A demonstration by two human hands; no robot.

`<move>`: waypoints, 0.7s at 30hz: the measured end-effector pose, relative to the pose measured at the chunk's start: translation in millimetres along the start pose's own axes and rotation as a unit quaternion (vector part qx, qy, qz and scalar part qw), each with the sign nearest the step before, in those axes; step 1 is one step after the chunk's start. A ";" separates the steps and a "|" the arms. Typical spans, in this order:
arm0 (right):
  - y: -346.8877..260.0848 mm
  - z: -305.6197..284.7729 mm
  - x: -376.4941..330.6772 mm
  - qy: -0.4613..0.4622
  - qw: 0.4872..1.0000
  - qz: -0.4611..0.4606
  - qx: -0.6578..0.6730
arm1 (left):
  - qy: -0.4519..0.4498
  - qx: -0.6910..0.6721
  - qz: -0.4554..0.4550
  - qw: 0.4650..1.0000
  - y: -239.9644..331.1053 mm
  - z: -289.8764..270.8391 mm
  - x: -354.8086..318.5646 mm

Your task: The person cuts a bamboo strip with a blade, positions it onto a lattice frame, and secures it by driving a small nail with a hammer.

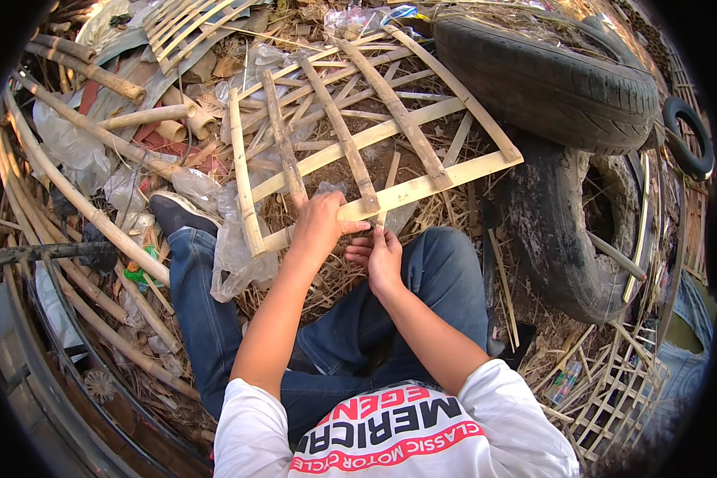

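Bamboo lattice (358, 127) lies ahead at twelve o'clock, near slat running nine to three; my left hand's (320, 227) fingers wrap that slat, right hand (384, 259) pinched closed just beneath it.

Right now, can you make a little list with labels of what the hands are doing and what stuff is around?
left hand: grips the near slat of the bamboo lattice frame
right hand: fingers pinch at that slat's underside; what they hold is hidden
frame position: lies tilted over straw and plastic scraps
right side: two worn tyres
left side: loose bamboo poles
legs: blue jeans, dark shoe
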State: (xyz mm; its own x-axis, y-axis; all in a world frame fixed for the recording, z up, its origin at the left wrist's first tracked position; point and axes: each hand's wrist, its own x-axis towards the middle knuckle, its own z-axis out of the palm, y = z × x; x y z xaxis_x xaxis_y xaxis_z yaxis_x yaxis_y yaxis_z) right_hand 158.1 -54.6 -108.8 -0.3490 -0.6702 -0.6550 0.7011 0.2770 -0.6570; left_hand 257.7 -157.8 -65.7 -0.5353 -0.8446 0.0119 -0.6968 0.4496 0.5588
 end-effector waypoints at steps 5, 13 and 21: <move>10.2 1.5 24.6 0.007 0.999 -0.029 -0.027 | 0.003 0.003 -0.013 1.000 -3.4 28.4 -2.9; 16.9 -1.6 28.1 0.033 0.997 -0.072 -0.024 | -0.031 -0.006 -0.022 0.999 -19.8 39.5 -6.6; 18.2 1.3 33.3 0.043 0.993 -0.107 0.016 | -0.034 -0.006 -0.008 0.999 -16.9 36.5 -7.0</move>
State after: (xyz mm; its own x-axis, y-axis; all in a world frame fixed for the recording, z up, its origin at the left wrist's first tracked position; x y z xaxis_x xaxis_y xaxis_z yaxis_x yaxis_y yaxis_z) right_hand 160.0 -72.7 -142.1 -0.5428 -0.6494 -0.5326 0.6248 0.1116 -0.7728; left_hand 255.7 -148.9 -105.5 -0.5559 -0.8296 -0.0534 -0.6998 0.4323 0.5686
